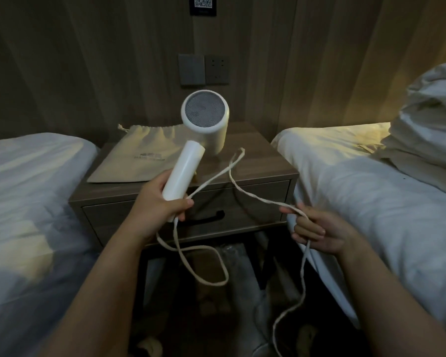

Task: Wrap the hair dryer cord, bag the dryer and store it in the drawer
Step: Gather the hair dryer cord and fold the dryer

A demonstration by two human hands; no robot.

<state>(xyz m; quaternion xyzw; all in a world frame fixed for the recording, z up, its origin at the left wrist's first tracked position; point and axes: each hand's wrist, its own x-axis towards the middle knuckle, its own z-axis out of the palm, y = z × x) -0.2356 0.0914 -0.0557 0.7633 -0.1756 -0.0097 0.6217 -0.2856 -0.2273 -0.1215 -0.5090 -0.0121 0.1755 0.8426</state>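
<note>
Far to the left of the left hand is the left bed [23, 176], with white sheets. Just past the left hand, the bag [139, 155] lies flat on the table [255, 161]. It looks flat and its top is pulled shut.

The left hand [160, 199] is wrapped round the low end of the dryer [192, 157]. The dryer is up in the air, tilted, with its round mesh end facing us. Under this hand is the drawer [108, 215], which is shut.

The cord [263, 199] comes out below the left hand and hangs down in a big loose loop. One more loop lies up on the table. From there the cord runs across to the right hand [317, 230]. It goes over the pointing finger and down through the curled fingers, so this hand holds it. Then it hangs down toward the floor.

Right beside the right hand is the right bed [371, 189]. A pillow [428, 119] sits on it, up past the hand.
</note>
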